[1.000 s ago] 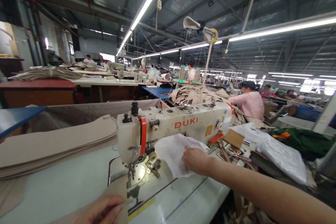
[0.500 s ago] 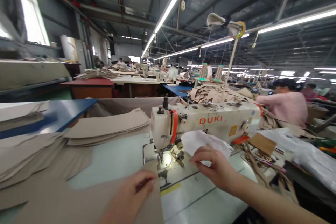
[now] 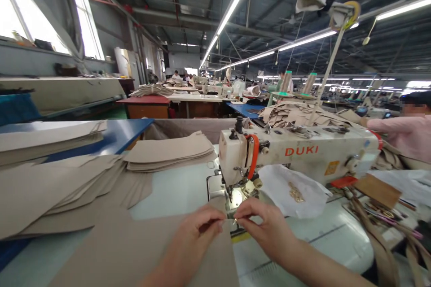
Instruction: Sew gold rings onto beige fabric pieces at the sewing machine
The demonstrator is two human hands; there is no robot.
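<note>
A beige fabric panel (image 3: 134, 251) lies on the sewing table in front of me. My left hand (image 3: 197, 237) pinches the panel's right edge between thumb and fingertips. Close beside it, my right hand (image 3: 269, 226) is closed on a small shiny gold-coloured piece (image 3: 235, 221), held at the fabric edge; its exact kind is too small to make out. Both hands are just in front of the needle area of a white sewing machine (image 3: 266, 150). Behind my right hand, several similar gold-coloured pieces (image 3: 295, 192) rest on a white plastic sheet (image 3: 274, 184).
Stacks of cut beige panels (image 3: 168, 150) lie left of the machine, with more panels (image 3: 63, 184) fanned out further left. At the right are a brown block (image 3: 379, 189), straps (image 3: 370, 228) and small tools. A co-worker in pink (image 3: 407, 132) sits beyond.
My right hand has come left from beside the white sheet to the fabric edge, with a gold-coloured piece now visible in its fingertips. The view has turned left.
</note>
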